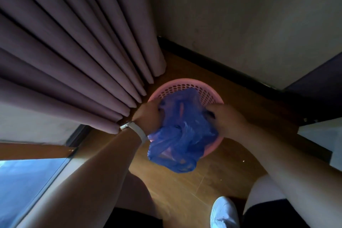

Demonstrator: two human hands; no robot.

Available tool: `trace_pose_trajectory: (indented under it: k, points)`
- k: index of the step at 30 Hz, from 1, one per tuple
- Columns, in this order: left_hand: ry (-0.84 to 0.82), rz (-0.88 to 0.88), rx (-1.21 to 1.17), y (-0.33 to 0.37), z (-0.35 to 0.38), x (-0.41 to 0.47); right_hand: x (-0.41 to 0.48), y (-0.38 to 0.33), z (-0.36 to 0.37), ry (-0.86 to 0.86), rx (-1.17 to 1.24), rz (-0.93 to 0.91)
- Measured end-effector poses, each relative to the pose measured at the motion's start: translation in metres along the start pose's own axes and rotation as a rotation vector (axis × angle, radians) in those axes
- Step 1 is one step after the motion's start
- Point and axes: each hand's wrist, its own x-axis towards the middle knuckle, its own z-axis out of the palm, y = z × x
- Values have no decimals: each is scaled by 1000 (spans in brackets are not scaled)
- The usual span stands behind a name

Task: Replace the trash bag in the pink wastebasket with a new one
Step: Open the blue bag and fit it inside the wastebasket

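a round pink plastic wastebasket with a perforated wall [187, 87] stands on the brown wooden floor [185, 189] just right of the frame's centre, close to the hem of a pleated purple curtain [74, 52] that fans across the upper left. a crumpled, translucent blue plastic trash bag [177, 135] sits in the mouth of the basket; its upper part is spread inside the opening, while its lower part spills over the near rim and hangs toward the bottom of the frame. the left hand [148, 114], with a pale wristband [136, 130] on its wrist, grips the bag at the left side of the rim, its fingers [160, 106] curled and clamped into the plastic. the right hand [225, 118] holds the bag at the right side of the rim, its fingers [211, 112] likewise bent and closed on the film. both forearms reach in from the lower corners. a white shoe [224, 213] rests on the floor at the lower right. a window pane [22, 187] shows blue at the lower left, and a plain grey wall [240, 15] with a dark baseboard [203, 55] fills the upper right.
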Motion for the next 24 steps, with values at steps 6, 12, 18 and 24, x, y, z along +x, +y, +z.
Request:
trace_pose_trajectory:
  k: [6,12,18,24]
  points:
    - [308,108,144,-7,-40,15,7,14,-35,274,-49,33]
    - [287,175,182,-25,-47,13,24,22,-52,287,-94,38]
    - [196,694,29,-9,-48,-7,9,-4,-57,311,226,-3]
    - [-170,822,-11,3,-49,-38,-24,-71,-34,343,179,-404]
